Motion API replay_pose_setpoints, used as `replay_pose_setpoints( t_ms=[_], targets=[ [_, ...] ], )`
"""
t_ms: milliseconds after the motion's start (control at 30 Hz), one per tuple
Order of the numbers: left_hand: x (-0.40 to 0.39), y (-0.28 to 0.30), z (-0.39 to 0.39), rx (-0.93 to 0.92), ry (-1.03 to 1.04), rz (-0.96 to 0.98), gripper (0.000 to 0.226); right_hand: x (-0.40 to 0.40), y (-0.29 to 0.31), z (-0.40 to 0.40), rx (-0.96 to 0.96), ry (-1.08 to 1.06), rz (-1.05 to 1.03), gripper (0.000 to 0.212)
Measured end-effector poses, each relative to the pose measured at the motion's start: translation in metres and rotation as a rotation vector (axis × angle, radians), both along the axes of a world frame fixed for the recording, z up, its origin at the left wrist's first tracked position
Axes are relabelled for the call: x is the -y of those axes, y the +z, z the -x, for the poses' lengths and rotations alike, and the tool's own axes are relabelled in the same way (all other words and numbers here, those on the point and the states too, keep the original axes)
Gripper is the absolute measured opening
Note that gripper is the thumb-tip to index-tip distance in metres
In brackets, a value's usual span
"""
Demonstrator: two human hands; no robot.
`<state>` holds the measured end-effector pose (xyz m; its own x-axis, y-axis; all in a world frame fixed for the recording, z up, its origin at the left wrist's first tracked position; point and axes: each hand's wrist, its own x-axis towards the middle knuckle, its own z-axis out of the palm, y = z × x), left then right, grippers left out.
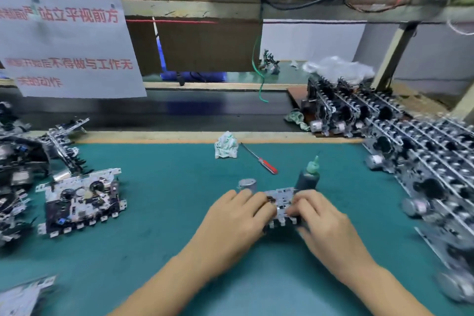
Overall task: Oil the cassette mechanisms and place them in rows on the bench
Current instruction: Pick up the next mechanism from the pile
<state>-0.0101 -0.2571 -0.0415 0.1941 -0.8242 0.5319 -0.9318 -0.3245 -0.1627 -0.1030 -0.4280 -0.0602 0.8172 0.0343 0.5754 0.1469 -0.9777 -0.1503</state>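
- Head view: your left hand (239, 215) and right hand (311, 209) both hold one cassette mechanism (280, 201) at the middle of the green table (164, 213), close in front of you. Fingers of each hand curl over its ends; blur hides the exact grip.
- The mechanism lies with its long axis left to right, tabs along the near edge, its motor can (247, 185) at the far left corner.
- The oil bottle (307, 177) stands upright just behind the mechanism, directly beyond your right hand, nozzle up. That is the nearer hand for it; I judge oiling comes next, with the left hand steadying the part.
- The rows of finished mechanisms (410, 151) run along the right side of the table, slanting from far centre to near right. The held piece must travel right, so the right hand is again closer.
- The untreated pile (82, 200) sits well apart on the left, within the left hand's reach.
- A red-handled screwdriver (259, 159) and a crumpled rag (225, 146) lie beyond the bottle, apart from both hands.
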Motion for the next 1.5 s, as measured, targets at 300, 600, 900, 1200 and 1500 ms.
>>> replay_pose_setpoints(
  t_ms=[300,600,900,1200,1500],
  targets=[
    [-0.011,-0.038,-0.021,-0.444,-0.147,0.035,0.084,0.011,-0.021,0.023,0.132,0.085,-0.023,0.026],
    [-0.017,-0.046,-0.037,-0.967,-0.090,0.007,0.112,0.012,-0.020,0.021,0.039,-0.074,-0.389,0.023],
    [-0.018,-0.047,-0.036,-0.898,-0.051,0.034,0.109,0.014,-0.027,0.017,-0.120,-0.079,-0.523,0.012],
    [-0.018,-0.046,-0.032,-0.915,-0.062,0.034,0.104,0.015,-0.029,0.016,-0.120,-0.094,-0.579,0.003],
    [-0.020,-0.041,-0.033,-0.924,-0.058,0.016,0.107,0.014,-0.026,0.016,-0.145,-0.098,-0.599,0.004]
  ],
)
